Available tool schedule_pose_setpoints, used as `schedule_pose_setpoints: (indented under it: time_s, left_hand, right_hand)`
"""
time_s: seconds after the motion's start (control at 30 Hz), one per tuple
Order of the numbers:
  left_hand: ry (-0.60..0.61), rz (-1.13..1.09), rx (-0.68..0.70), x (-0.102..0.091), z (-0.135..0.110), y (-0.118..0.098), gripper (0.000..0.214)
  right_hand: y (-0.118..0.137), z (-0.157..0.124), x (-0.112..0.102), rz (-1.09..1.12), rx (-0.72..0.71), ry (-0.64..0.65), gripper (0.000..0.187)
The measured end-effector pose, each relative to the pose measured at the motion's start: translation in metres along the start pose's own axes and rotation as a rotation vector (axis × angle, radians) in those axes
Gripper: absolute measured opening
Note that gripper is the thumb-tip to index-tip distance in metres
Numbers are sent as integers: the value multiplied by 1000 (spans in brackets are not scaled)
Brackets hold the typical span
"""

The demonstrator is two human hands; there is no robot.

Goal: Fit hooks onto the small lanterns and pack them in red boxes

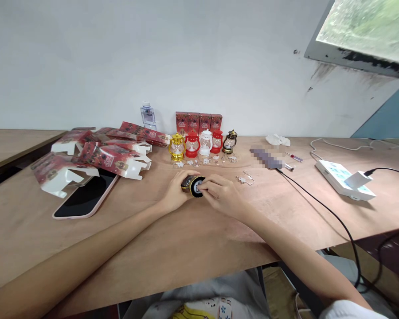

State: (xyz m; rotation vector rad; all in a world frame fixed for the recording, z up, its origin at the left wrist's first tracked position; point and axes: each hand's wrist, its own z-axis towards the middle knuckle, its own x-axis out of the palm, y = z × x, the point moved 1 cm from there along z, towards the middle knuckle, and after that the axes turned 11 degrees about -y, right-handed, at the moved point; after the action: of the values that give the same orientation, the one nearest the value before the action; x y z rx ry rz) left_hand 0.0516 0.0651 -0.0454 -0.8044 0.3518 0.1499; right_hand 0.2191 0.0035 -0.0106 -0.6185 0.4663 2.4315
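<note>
My left hand (177, 191) is closed round a small dark lantern (193, 184) lying on its side on the wooden table (193, 239), its round base facing me. My right hand (221, 193) touches the base with pinched fingertips. Just behind stands a row of small lanterns: a gold one (177, 147), a red one (192, 145), a white one (205, 142), another red one (216, 141) and a bronze one (229, 141). Small white tabs (206, 161) lie in front of them.
Red printed boxes stand upright (198, 122) by the wall; flattened red and white cartons (96, 155) lie at left over a phone (85, 197). A bottle (148, 115), a screwdriver (294, 157), a power strip (341, 178) with a charger and a black cable (319, 206) are at right.
</note>
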Motion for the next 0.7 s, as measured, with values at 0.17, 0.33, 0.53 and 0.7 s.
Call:
schedule_pose_setpoints:
  time_s: [0.17,0.33,0.53,0.7]
  left_hand:
    - [3,0,11,0,0,1,41]
    - [-1,-6,-2,1,-1,4,43]
    - [-8,77,27,0,-1,1,38]
    - [-19,38,3,-1,-1,-2,41]
  right_hand:
    - [2,3,-1,122,269,-13,9]
    - [-3,3,4,361,785,-71,29]
    - [-11,-5,22,636,1027,-6,38]
    - [-17,3,8,687,801,144,47]
